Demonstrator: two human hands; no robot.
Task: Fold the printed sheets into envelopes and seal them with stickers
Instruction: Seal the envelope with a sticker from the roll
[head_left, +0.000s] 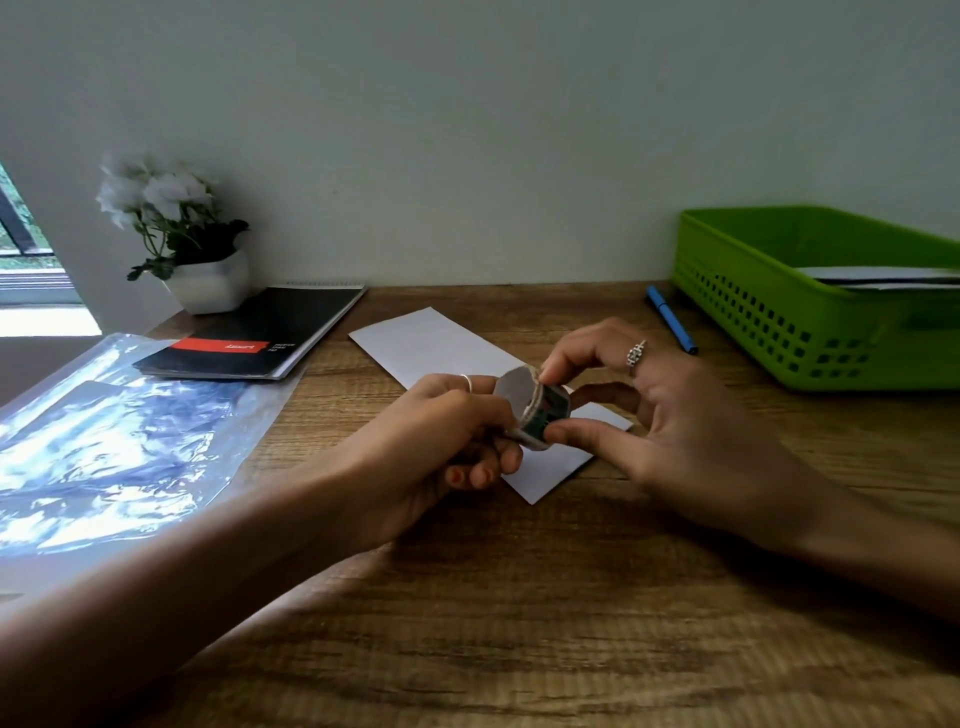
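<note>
Above the middle of the wooden worktop (519, 597) both hands meet on a small roll of stickers (535, 410), held up just over a folded white envelope (436, 345) that lies flat and slantwise beneath them. The left hand (441, 441) has its fingers curled round the near side of the roll, while the right hand (670, 415) pinches the roll's outer band between thumb and forefinger, its other fingers (592, 353) loosely bent and holding nothing. The envelope's near end is partly hidden by the hands and the roll. To the left, a sheet of clear plastic (114, 447) over printed paper covers the worktop's left side and reaches its near-left edge; a black notebook (260, 338) with a red label rests on its far corner, and behind that a white pot of white flowers (182, 244) stands against the wall. To the right, a blue pen (670, 319) lies near the back, just beside a green perforated basket (779, 317) that holds white folded papers (883, 275). The left forearm crosses the near-left part of the worktop. Bare wood lies open in front of the hands, and between the envelope and the pen.
</note>
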